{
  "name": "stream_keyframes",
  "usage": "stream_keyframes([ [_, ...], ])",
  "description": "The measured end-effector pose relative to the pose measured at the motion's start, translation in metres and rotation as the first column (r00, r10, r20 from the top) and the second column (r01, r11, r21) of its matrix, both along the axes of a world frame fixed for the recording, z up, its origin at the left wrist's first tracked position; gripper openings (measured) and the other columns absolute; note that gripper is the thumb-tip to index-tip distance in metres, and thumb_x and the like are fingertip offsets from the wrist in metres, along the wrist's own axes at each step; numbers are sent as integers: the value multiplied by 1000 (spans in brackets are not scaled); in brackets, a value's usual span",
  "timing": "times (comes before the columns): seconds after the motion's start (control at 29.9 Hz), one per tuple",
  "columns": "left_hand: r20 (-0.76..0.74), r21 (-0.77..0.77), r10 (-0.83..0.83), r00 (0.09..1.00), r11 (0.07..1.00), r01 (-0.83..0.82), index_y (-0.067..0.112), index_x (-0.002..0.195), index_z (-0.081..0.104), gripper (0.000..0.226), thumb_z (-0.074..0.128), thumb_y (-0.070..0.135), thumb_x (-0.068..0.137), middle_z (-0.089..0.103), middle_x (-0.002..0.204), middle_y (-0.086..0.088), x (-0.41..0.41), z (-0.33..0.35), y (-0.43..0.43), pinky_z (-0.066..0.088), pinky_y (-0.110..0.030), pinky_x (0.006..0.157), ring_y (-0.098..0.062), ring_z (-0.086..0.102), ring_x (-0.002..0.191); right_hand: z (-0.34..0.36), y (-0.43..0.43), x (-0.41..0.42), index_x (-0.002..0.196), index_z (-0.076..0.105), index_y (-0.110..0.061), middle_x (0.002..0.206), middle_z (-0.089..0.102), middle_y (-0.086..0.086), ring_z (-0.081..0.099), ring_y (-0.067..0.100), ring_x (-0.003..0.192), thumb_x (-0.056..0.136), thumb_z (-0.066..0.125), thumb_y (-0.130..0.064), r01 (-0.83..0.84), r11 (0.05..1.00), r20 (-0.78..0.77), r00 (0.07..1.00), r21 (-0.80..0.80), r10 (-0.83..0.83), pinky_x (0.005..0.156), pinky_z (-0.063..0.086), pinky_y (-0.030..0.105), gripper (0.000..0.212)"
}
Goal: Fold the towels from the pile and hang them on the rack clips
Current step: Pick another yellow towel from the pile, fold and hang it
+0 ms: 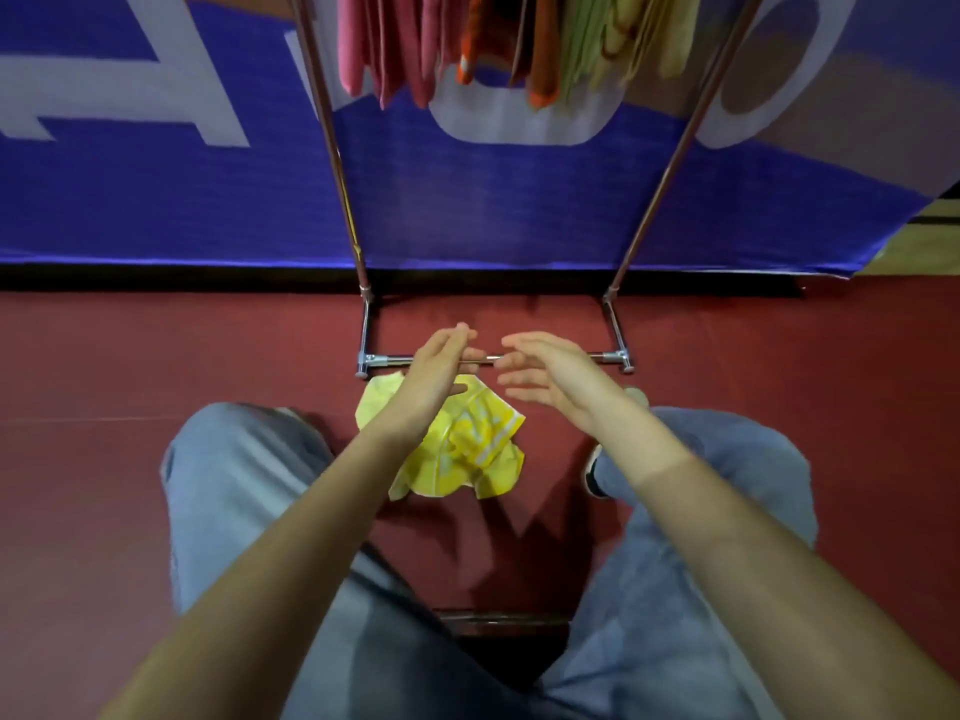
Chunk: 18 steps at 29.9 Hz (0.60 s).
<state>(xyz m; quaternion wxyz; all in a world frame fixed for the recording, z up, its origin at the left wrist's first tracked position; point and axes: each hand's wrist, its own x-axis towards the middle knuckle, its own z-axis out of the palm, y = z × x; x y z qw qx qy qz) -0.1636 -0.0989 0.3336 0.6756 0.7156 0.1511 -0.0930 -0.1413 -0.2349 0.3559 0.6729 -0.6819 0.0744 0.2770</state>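
Note:
A crumpled yellow towel [467, 449] lies on the red floor between my knees, just in front of the rack's base bar. My left hand [436, 366] hovers above its far left part with fingers straight, holding nothing. My right hand [545, 371] is held out beside it, fingers spread and relaxed, also empty. The metal rack [618, 283] stands ahead. Several towels hang from its top: pink ones [389, 44] at the left, orange ones [540, 59] in the middle and green-yellow ones [623, 39] at the right. The clips are out of view.
A blue banner [182, 200] with large white letters covers the wall behind the rack. The rack's chrome base bar [395, 360] runs across the red floor [156, 356] under my hands. My legs in blue jeans [234, 485] flank the towel.

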Motion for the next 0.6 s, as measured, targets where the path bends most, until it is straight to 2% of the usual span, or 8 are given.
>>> stream_keyframes([
  [0.1, -137, 18, 8, 991, 1000, -5, 26, 86, 51, 24, 32, 36, 95, 57, 82, 6, 25, -48, 11, 40, -24, 65, -8, 52, 74, -39, 3, 27, 101, 52, -13, 77, 59, 3, 58, 16, 68, 91, 47, -17, -36, 998, -134, 991, -54, 29, 66, 48, 25, 11],
  [0.23, -295, 73, -1, 956, 997, 24, 24, 84, 51, 23, 34, 36, 94, 56, 81, 5, 61, -100, 26, 38, -25, 64, -11, 51, 75, -85, 2, 70, 91, 54, -17, 79, 61, 2, 59, 14, 66, 92, 47, -19, -14, 998, -204, 979, -67, 0, 62, 49, 22, 8],
  [0.33, -308, 165, 0, 951, 985, 53, 12, 98, 51, 28, 34, 34, 95, 56, 86, -2, 93, -119, 30, 38, -26, 64, -15, 50, 75, -106, 2, 97, 92, 52, -18, 78, 60, 2, 59, 10, 61, 93, 43, -20, -24, 997, -211, 978, -71, 9, 57, 49, 19, 9],
  [0.37, -362, 167, -14, 932, 983, 80, 8, 103, 53, 31, 34, 32, 96, 58, 90, -6, 107, -155, 34, 39, -29, 67, -18, 50, 80, -144, 4, 113, 92, 51, -18, 77, 59, 2, 58, 11, 61, 93, 42, -21, -37, 997, -305, 952, -64, 16, 55, 49, 18, 10],
  [0.47, -407, 275, 10, 914, 955, 112, -4, 115, 52, 40, 37, 28, 95, 58, 108, -20, 133, -195, 37, 38, -33, 82, -32, 53, 103, -177, 10, 138, 98, 49, -16, 76, 58, 2, 58, 9, 56, 96, 36, -26, -28, 996, -381, 924, -87, -7, 51, 48, 17, 16],
  [0.54, -421, 306, -23, 907, 937, 166, -5, 119, 50, 39, 39, 25, 95, 56, 118, -23, 130, -208, 43, 37, -31, 86, -34, 50, 116, -181, 11, 139, 100, 48, -16, 76, 57, 1, 58, 9, 56, 97, 32, -29, -21, 997, -379, 925, -81, -12, 53, 48, 18, 21],
  [0.57, -536, 279, -50, 843, 932, 233, -5, 120, 50, 39, 40, 23, 95, 55, 123, -24, 151, -273, 30, 36, -29, 87, -34, 48, 119, -240, 4, 163, 96, 50, -17, 77, 57, 1, 57, 10, 60, 97, 31, -30, 11, 995, -474, 879, -103, -59, 57, 48, 19, 23],
  [0.6, -574, 310, -41, 818, 913, 264, -5, 120, 50, 40, 43, 24, 94, 53, 126, -25, 154, -291, 32, 36, -30, 90, -35, 48, 119, -249, 2, 167, 91, 51, -18, 78, 57, 1, 56, 12, 64, 97, 30, -30, 53, 995, -503, 860, -88, -91, 60, 48, 20, 25],
])
